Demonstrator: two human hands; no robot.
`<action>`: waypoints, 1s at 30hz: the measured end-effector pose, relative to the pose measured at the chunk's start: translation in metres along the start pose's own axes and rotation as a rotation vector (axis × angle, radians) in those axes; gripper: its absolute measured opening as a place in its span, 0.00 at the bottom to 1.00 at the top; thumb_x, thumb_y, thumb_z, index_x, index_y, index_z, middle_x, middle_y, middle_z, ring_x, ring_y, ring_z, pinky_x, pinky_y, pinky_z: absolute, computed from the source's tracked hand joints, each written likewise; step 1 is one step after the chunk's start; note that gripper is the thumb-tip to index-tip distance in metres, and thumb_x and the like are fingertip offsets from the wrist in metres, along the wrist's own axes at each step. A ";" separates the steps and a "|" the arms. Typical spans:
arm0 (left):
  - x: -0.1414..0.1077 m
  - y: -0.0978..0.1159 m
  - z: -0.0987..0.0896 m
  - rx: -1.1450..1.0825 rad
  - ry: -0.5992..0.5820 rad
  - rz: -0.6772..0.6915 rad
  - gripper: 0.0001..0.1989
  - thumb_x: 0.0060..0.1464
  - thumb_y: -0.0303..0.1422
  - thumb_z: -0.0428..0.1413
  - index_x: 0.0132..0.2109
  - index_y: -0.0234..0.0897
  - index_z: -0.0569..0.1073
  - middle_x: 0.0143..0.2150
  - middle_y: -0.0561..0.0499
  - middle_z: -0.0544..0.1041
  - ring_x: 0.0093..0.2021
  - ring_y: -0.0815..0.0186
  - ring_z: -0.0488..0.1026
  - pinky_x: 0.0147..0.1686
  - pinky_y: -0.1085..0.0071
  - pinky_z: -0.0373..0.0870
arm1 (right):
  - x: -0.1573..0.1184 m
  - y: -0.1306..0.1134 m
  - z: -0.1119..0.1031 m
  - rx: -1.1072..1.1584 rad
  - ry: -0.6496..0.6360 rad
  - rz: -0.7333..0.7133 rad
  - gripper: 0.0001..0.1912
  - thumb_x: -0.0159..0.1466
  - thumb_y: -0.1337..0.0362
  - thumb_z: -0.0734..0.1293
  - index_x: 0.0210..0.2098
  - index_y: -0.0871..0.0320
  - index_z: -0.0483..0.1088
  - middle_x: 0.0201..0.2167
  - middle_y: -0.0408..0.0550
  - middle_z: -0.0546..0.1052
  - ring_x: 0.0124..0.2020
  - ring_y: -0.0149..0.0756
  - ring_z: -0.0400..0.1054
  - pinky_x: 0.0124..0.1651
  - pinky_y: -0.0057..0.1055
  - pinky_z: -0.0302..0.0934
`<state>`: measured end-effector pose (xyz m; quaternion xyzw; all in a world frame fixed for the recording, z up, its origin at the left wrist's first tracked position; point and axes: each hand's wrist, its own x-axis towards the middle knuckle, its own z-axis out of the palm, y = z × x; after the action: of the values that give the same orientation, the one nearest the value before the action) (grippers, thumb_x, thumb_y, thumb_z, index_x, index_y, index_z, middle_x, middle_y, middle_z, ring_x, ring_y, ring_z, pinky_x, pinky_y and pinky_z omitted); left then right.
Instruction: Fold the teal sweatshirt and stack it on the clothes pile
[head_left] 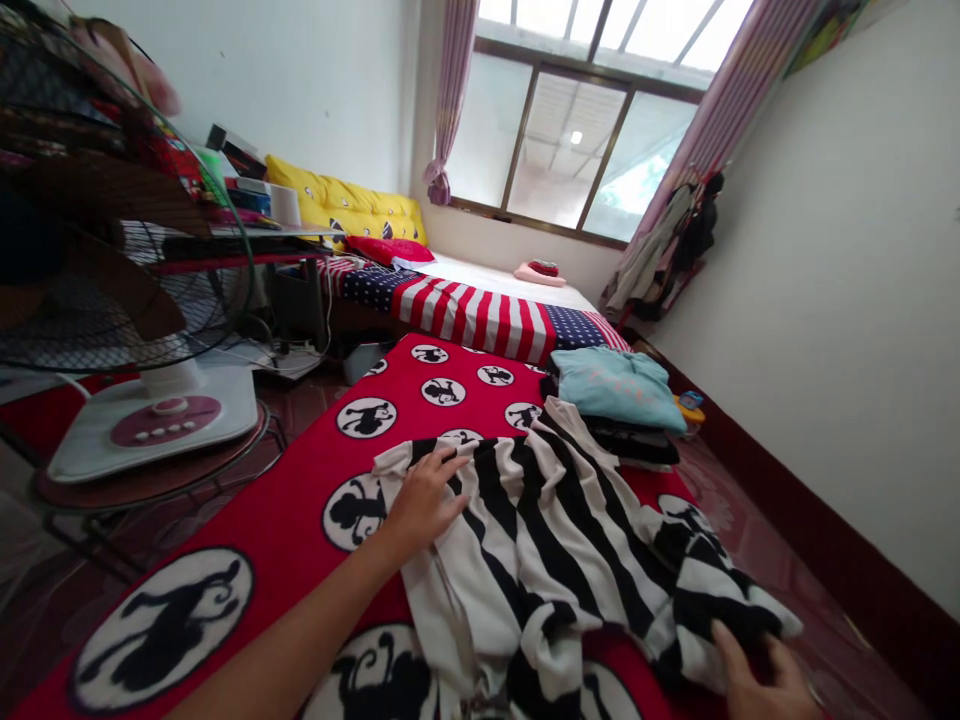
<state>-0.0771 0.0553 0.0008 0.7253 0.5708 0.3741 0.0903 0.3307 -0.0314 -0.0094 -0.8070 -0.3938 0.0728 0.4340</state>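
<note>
A black-and-white striped sweater (525, 510) lies spread and wrinkled on a red cloth with round black-and-white figures. On its left edge rests my left hand (427, 500), open, fingers stretched out over the fabric. My right hand (765, 685) is at the lower right, partly cut off by the frame. Its thumb and fingers close around the end of the sweater's sleeve (720, 600). Just beyond the sweater, a folded light-blue garment (615, 388) tops a stack of folded dark clothes (637, 450).
The red patterned cloth (292, 510) covers the surface before me. A standing fan (157, 420) sits on a round stool at left. Behind are a bed with a striped, starred cover (472, 312) and a cluttered desk (255, 240). Clothes (667, 240) hang at the right wall.
</note>
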 end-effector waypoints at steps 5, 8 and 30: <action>0.007 -0.011 0.014 0.168 -0.173 -0.064 0.23 0.50 0.30 0.58 0.55 0.42 0.72 0.50 0.44 0.73 0.52 0.54 0.69 0.50 0.60 0.68 | -0.017 -0.019 0.036 -0.096 -0.124 0.021 0.54 0.47 0.35 0.62 0.58 0.73 0.59 0.53 0.73 0.68 0.52 0.63 0.65 0.53 0.50 0.60; 0.000 -0.014 0.005 0.063 -0.170 -0.047 0.18 0.49 0.24 0.53 0.46 0.43 0.76 0.41 0.49 0.74 0.44 0.61 0.72 0.44 0.68 0.68 | -0.017 -0.017 0.046 -0.259 -0.168 -0.114 0.55 0.46 0.35 0.62 0.58 0.77 0.57 0.51 0.75 0.67 0.54 0.65 0.62 0.53 0.50 0.60; -0.029 -0.041 -0.066 0.537 0.304 -0.068 0.14 0.53 0.28 0.51 0.45 0.40 0.77 0.54 0.44 0.71 0.52 0.49 0.68 0.48 0.55 0.66 | 0.017 -0.041 0.036 -0.253 0.136 -0.736 0.21 0.63 0.56 0.61 0.52 0.62 0.66 0.50 0.59 0.72 0.52 0.49 0.64 0.57 0.45 0.57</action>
<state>-0.1528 0.0230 0.0113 0.6394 0.6802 0.3109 -0.1781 0.3023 0.0166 0.0034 -0.6620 -0.6330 -0.1902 0.3533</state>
